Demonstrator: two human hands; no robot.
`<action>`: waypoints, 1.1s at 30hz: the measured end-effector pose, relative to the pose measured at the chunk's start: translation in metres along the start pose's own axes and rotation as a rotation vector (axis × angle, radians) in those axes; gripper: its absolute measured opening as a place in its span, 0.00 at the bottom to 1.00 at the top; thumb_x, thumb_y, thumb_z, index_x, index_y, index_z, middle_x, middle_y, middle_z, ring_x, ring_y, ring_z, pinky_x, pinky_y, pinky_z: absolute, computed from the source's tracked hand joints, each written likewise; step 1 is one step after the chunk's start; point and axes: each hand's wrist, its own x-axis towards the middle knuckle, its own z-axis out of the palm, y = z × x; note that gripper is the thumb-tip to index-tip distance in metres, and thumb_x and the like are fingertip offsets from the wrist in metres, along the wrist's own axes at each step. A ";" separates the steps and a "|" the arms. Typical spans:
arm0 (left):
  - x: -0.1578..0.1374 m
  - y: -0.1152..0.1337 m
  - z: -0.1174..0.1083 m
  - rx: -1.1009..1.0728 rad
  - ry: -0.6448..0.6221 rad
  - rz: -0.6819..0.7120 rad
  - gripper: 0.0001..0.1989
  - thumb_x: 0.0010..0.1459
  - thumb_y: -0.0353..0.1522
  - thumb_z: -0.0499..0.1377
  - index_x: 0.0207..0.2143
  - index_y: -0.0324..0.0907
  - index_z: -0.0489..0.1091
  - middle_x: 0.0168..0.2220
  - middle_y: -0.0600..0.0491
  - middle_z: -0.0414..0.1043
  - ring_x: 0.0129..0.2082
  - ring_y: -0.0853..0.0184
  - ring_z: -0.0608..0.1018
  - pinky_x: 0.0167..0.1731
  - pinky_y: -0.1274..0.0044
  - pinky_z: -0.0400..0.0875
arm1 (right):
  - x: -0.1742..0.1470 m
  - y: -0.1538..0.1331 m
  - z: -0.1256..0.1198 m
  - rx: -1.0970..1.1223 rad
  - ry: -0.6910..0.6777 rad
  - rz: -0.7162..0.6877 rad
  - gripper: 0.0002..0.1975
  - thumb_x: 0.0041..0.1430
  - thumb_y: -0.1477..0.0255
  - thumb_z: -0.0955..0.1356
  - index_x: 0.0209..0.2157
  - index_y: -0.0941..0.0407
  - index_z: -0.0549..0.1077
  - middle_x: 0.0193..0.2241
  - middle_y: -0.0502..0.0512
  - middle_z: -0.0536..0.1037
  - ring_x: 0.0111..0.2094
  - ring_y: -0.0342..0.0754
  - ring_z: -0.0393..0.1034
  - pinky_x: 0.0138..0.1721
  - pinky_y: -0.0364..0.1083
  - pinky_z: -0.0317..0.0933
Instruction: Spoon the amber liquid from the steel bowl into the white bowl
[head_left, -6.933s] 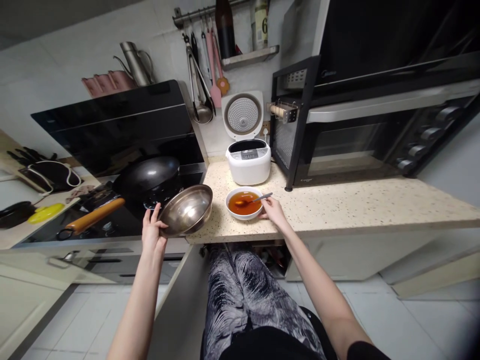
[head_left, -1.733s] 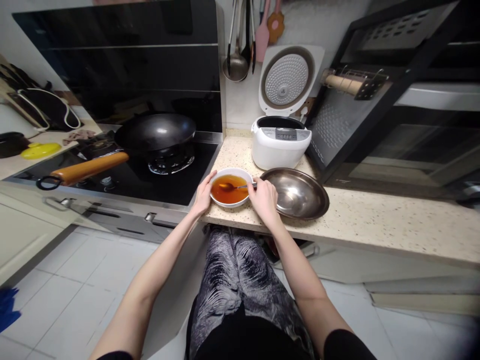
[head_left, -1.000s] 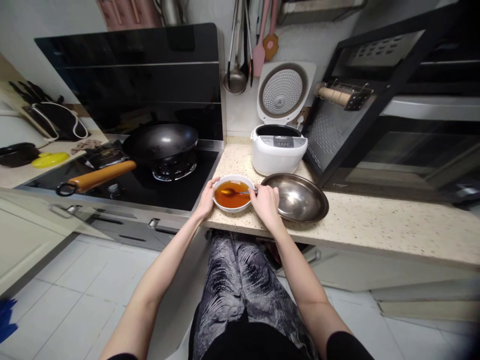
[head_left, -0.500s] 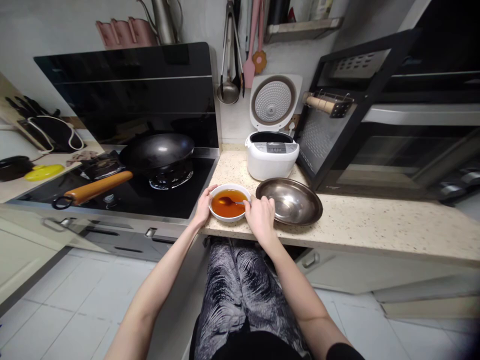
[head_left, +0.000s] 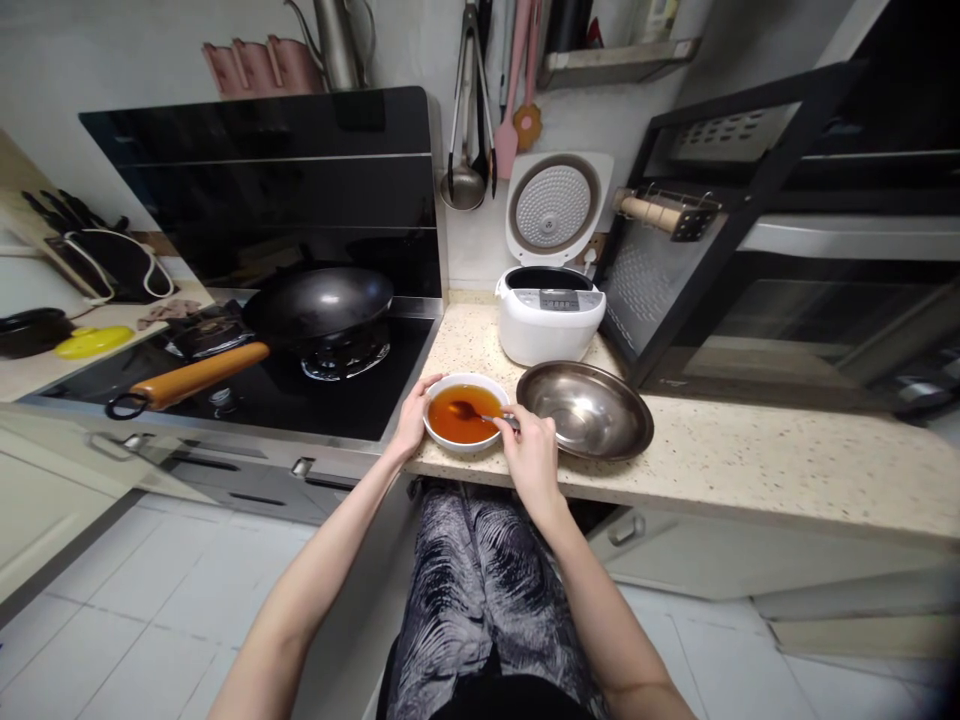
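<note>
A white bowl (head_left: 459, 447) of clear reddish-brown liquid (head_left: 450, 428) rests near the counter's front edge. My left hand (head_left: 410, 421) steadies it, its fingers curled against the left side of the rim. In my right hand (head_left: 534, 458), the handle of a spoon (head_left: 466, 410) is pinched between thumb and fingers over the right rim. The spoon's head dips into the liquid near the middle; my fingers hide much of its handle. Close beyond my right hand lies a wide metal basin (head_left: 600, 415).
Behind the bowl stands a white rice cooker (head_left: 551, 330), lid raised. To the left, a black wok (head_left: 319, 305) sits on the stove, its wooden handle (head_left: 199, 375) pointing forward. A black rack with an oven (head_left: 765, 330) borders the right. Utensils (head_left: 466, 150) hang on the wall.
The spoon has shifted slightly to the right within the liquid, along with my right hand. My left hand stays on the bowl. The whole view has moved a little.
</note>
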 end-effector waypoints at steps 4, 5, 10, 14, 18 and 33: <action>-0.002 -0.001 0.001 0.016 0.014 0.014 0.21 0.59 0.36 0.55 0.53 0.41 0.75 0.60 0.45 0.77 0.64 0.53 0.75 0.69 0.61 0.64 | -0.011 0.002 -0.001 0.103 0.067 0.005 0.13 0.73 0.66 0.64 0.41 0.54 0.78 0.42 0.59 0.85 0.39 0.54 0.74 0.44 0.50 0.63; -0.002 -0.001 0.002 0.018 0.015 0.018 0.21 0.59 0.36 0.55 0.53 0.41 0.75 0.60 0.45 0.77 0.64 0.53 0.75 0.69 0.61 0.64 | -0.013 0.003 -0.002 0.113 0.077 0.002 0.12 0.73 0.66 0.64 0.40 0.54 0.78 0.41 0.59 0.84 0.39 0.54 0.74 0.44 0.50 0.63; -0.004 -0.001 0.004 0.036 0.019 0.031 0.21 0.61 0.37 0.55 0.54 0.40 0.75 0.61 0.44 0.76 0.63 0.53 0.76 0.68 0.61 0.64 | -0.022 0.005 -0.002 0.256 0.132 -0.011 0.08 0.70 0.68 0.66 0.41 0.54 0.77 0.39 0.57 0.81 0.40 0.53 0.75 0.44 0.50 0.67; -0.006 0.004 0.007 0.043 0.030 0.025 0.21 0.61 0.36 0.55 0.54 0.40 0.74 0.61 0.45 0.76 0.64 0.54 0.75 0.68 0.62 0.65 | -0.029 0.005 0.003 0.445 0.185 0.018 0.06 0.68 0.69 0.68 0.40 0.52 0.78 0.41 0.57 0.80 0.43 0.52 0.77 0.45 0.49 0.71; -0.008 0.007 0.010 0.052 0.030 0.046 0.21 0.62 0.36 0.55 0.55 0.41 0.74 0.61 0.44 0.76 0.64 0.54 0.75 0.68 0.62 0.65 | -0.035 0.008 0.015 0.646 0.174 0.091 0.05 0.67 0.68 0.69 0.40 0.53 0.79 0.42 0.57 0.81 0.44 0.51 0.78 0.45 0.49 0.74; -0.022 0.025 0.017 0.264 -0.013 0.187 0.28 0.72 0.49 0.46 0.60 0.43 0.72 0.63 0.44 0.73 0.66 0.53 0.72 0.70 0.61 0.59 | -0.039 0.010 0.026 0.778 0.102 0.133 0.11 0.73 0.63 0.63 0.40 0.52 0.74 0.39 0.53 0.80 0.27 0.42 0.69 0.29 0.43 0.67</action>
